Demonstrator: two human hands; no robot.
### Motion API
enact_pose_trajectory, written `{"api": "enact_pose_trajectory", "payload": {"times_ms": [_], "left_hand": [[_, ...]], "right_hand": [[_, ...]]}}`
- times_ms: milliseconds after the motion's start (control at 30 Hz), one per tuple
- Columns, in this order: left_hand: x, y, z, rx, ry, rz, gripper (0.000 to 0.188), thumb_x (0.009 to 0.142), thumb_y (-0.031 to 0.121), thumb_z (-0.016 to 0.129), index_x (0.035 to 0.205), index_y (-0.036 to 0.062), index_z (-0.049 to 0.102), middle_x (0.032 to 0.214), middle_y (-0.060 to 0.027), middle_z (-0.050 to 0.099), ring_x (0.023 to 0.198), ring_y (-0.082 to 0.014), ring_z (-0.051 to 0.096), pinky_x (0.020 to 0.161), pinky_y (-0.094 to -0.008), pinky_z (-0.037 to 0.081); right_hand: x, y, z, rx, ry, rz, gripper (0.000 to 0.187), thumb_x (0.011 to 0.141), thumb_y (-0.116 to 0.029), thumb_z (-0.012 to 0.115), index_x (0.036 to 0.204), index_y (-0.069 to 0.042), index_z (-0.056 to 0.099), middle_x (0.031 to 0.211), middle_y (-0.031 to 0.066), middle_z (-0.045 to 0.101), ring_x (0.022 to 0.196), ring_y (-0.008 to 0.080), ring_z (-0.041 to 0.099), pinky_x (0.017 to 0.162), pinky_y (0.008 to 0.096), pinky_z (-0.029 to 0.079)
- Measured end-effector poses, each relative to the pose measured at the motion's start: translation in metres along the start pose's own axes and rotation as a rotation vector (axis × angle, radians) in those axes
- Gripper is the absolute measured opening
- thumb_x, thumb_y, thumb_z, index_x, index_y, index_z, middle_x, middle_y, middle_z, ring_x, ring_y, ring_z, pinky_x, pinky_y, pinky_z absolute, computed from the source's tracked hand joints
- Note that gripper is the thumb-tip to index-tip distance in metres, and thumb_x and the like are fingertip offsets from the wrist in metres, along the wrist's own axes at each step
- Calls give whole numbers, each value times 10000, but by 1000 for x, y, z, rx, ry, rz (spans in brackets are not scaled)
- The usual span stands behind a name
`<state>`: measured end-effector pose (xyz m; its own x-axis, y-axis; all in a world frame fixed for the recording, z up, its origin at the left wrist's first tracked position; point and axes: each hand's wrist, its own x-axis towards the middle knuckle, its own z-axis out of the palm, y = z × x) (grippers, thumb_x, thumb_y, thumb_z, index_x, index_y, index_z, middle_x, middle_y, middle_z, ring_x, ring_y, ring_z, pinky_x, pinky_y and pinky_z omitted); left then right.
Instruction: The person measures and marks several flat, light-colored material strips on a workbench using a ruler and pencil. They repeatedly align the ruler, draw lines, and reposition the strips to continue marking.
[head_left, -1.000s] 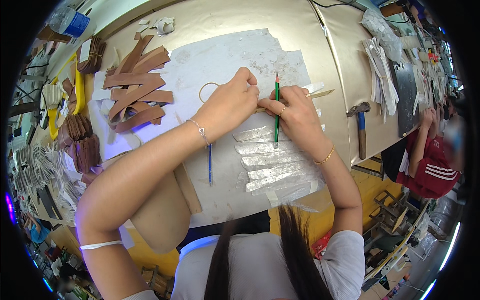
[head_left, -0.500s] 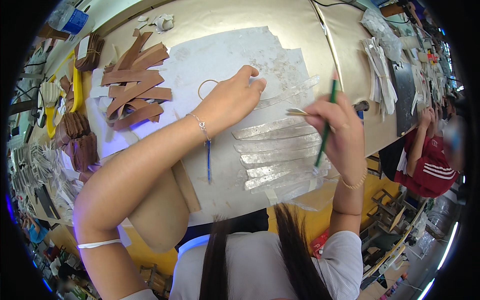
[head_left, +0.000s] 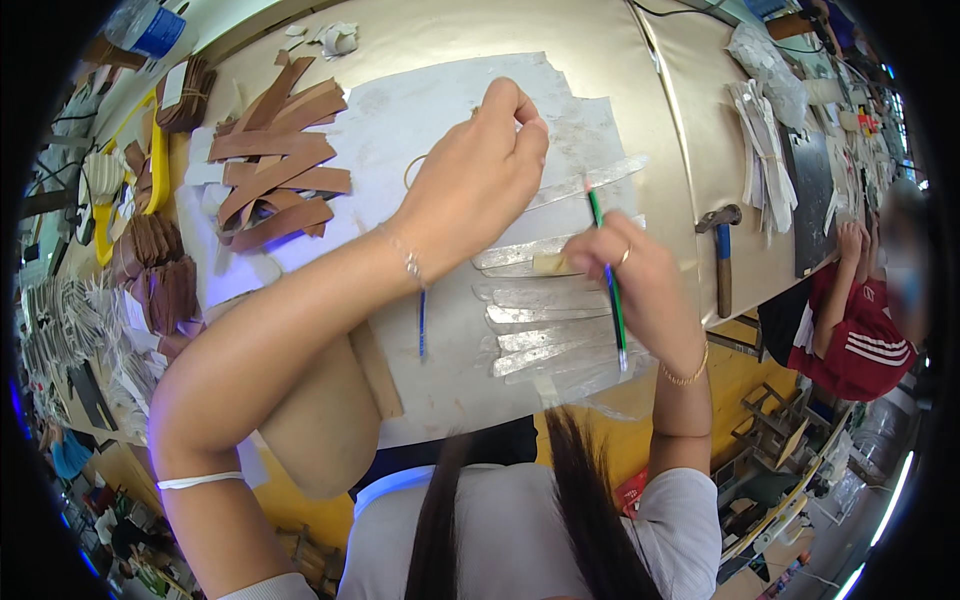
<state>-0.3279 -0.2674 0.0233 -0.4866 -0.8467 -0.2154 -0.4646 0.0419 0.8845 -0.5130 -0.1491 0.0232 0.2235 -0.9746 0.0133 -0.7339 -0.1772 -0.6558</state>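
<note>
My right hand (head_left: pixel 635 275) is closed around a green pencil (head_left: pixel 612 290) that slants across the palm. A small pale, flat-ended tool (head_left: pixel 549 264) sticks out from its fingertips, touching or just above a row of shiny translucent strips (head_left: pixel 530 318); its kind is unclear. Farther up the grey sheet (head_left: pixel 420 100), my left hand (head_left: pixel 490 160) is closed, its fingertips pinched together; anything between them is hidden. Just to its right lies one separate translucent strip (head_left: pixel 610 178). Beside the left wrist are a tan ring-shaped band (head_left: pixel 411 170) and a blue pen (head_left: pixel 422 325).
Brown strips (head_left: pixel 285 170) are heaped to the left, near brown bundles (head_left: pixel 165 290) and a yellow tray (head_left: pixel 158 170). A hammer (head_left: pixel 723 255) with a blue handle lies at right. Beyond it are white strips (head_left: pixel 765 165), a plastic bag (head_left: pixel 760 60) and a person in red (head_left: pixel 850 330).
My left hand has moved farther up and right over the sheet. My right hand has shifted left and down, bringing the pale tool over the strips and uncovering the hammer.
</note>
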Motion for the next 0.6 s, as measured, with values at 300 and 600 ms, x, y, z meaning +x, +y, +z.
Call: {"api": "enact_pose_trajectory", "payload": {"times_ms": [300,600], "left_hand": [[-72,-18,44,706,-252,731,170,798,131,669,938,49,617,888,-117,642,827,-259,630,698,-378,479],[-73,-19,40,952,-267,589,210,830,155,639,999,31,627,1038,-168,628,985,-306,609,840,-384,457]], "right_hand": [[59,57,17,-71,-66,-142,125,874,-177,764,929,-74,718,826,88,610,734,287,627,666,381,495],[75,55,36,-96,-82,-199,94,889,-203,722,853,-117,718,787,45,631,712,261,655,615,391,512]]}}
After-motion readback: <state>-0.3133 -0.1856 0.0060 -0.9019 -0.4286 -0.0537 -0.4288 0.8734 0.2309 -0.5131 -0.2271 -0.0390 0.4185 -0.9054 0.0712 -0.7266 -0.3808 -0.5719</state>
